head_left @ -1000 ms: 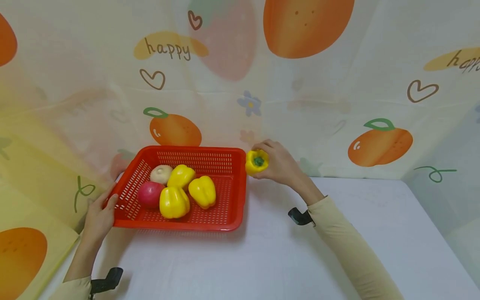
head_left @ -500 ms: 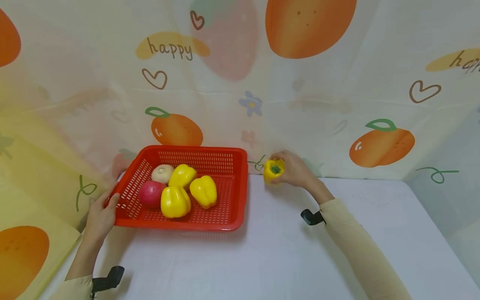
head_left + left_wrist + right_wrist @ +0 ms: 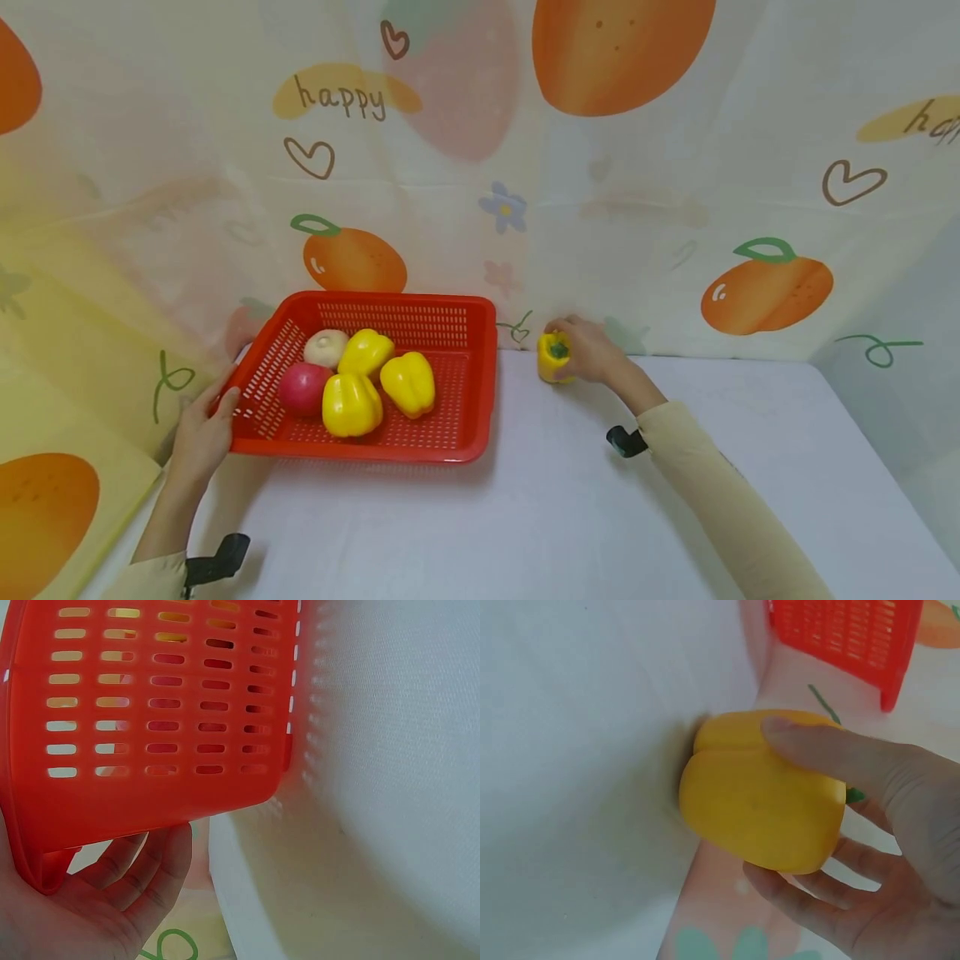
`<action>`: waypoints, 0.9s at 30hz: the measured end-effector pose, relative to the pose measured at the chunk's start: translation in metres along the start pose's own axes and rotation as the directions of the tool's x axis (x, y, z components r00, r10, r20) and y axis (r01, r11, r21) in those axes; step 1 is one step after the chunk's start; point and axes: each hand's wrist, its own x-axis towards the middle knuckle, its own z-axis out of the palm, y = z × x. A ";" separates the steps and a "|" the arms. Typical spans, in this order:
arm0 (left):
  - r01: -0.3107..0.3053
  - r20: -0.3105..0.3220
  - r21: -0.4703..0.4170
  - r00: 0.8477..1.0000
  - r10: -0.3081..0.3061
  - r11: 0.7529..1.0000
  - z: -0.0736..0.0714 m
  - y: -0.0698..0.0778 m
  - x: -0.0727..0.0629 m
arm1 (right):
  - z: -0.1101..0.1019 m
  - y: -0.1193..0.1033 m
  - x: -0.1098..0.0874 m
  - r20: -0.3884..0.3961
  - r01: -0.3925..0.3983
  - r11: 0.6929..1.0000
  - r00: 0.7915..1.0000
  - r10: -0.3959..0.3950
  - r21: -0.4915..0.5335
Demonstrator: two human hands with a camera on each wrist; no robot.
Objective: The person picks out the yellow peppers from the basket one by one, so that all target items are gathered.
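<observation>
My right hand (image 3: pixel 592 350) grips a yellow bell pepper (image 3: pixel 553 357), stem up, at the back of the table right of the basket. In the right wrist view the thumb lies along one side of the bell pepper (image 3: pixel 757 795) and the fingers curl round the other, its base right at the tabletop. My left hand (image 3: pixel 201 433) holds the left end of a red plastic basket (image 3: pixel 360 450), thumb over the rim. In the left wrist view its fingers (image 3: pixel 161 866) curl beneath that rim. Inside lie three yellow bell peppers (image 3: pixel 351 406), a pinkish-red round item (image 3: pixel 303 389) and a cream round item (image 3: pixel 326 347).
The white table (image 3: pixel 525 525) ends at a backdrop cloth (image 3: pixel 600 208) printed with fruit, hearts and lettering, which rises right behind the basket and the right hand. Black wrist cameras (image 3: pixel 626 442) sit on both forearms.
My right hand has carried the yellow bell pepper from beside the basket's right rim rightward and down to the tabletop. The left hand and the basket have stayed in place.
</observation>
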 end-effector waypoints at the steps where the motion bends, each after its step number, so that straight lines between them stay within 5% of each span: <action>1: 0.001 0.000 -0.006 1.000 -0.001 1.000 0.000 0.000 0.000 | 0.001 -0.001 0.000 0.004 -0.006 1.000 1.000 0.006 -0.005; 13: -0.009 0.006 -0.020 1.000 0.009 1.000 0.000 0.000 -0.001 | -0.004 -0.006 -0.005 0.030 0.006 0.994 1.000 -0.002 -0.106; 27: -0.014 0.000 -0.022 1.000 0.014 1.000 0.000 0.001 -0.001 | -0.033 -0.032 -0.005 0.047 0.029 0.998 0.999 -0.027 -0.048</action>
